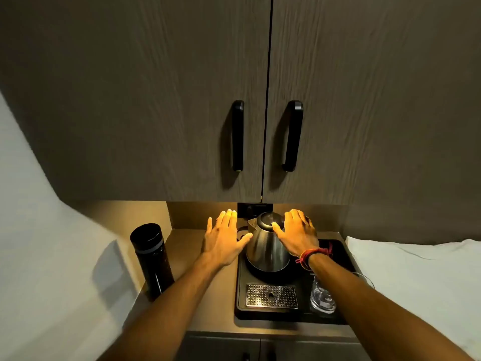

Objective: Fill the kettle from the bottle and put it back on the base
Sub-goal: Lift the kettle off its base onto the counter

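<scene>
A steel kettle with a dark lid stands upright on its round black base, on a black tray. My left hand hovers flat just left of the kettle, fingers spread, thumb near its side, holding nothing. To the kettle's right, over its handle side, my right hand is spread open, the thumb close to the lid; a red thread is tied at the wrist. A tall black bottle with its cap on stands at the counter's left end, apart from both hands.
The tray holds a perforated metal drip grate in front and a clear glass at the right under my right forearm. Closed cupboard doors with black handles hang low above. A wall socket sits behind the kettle. White fabric lies at the right.
</scene>
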### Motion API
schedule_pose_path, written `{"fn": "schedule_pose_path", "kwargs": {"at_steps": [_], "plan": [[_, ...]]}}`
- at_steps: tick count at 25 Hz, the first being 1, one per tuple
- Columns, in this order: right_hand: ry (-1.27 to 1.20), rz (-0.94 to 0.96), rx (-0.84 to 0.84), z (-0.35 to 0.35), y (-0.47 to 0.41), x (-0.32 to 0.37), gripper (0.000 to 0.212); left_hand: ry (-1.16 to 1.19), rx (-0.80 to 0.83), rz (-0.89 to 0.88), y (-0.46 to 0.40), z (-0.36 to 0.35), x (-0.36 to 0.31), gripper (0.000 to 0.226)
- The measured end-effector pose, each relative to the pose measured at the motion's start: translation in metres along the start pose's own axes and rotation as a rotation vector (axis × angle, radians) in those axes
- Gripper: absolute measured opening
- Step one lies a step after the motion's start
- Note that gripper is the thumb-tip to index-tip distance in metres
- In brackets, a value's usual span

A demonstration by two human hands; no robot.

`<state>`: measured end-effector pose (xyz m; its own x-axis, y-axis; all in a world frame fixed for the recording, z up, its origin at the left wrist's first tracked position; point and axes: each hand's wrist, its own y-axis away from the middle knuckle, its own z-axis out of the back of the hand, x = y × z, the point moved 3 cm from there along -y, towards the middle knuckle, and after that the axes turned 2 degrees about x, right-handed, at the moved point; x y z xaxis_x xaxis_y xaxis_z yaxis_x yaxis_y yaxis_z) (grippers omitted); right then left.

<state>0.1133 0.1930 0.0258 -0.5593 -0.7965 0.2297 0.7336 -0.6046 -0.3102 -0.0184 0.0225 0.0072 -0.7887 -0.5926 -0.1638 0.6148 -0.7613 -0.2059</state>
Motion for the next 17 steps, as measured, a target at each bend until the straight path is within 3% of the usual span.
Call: {"fn": "schedule_pose_path", "kwargs": {"at_steps": [6, 12, 17], "plan": [[-0.018, -0.161, 0.291, -0.038, -0.063, -0.005, 0.068, -0.032, -0.004, 0.059, -0.045, -0.024, -0.003, 0.088], [-0.046, -0.090, 0.259, -0.048, -0.067, -0.001, 0.036, -0.038, -0.007, 0.089, -0.059, -0.031, 0.002, 0.082], [-0.106, -0.061, 0.251, -0.048, -0.073, -0.009, 0.034, -0.045, -0.003, 0.089, -0.062, -0.026, 0.004, 0.083]]}}
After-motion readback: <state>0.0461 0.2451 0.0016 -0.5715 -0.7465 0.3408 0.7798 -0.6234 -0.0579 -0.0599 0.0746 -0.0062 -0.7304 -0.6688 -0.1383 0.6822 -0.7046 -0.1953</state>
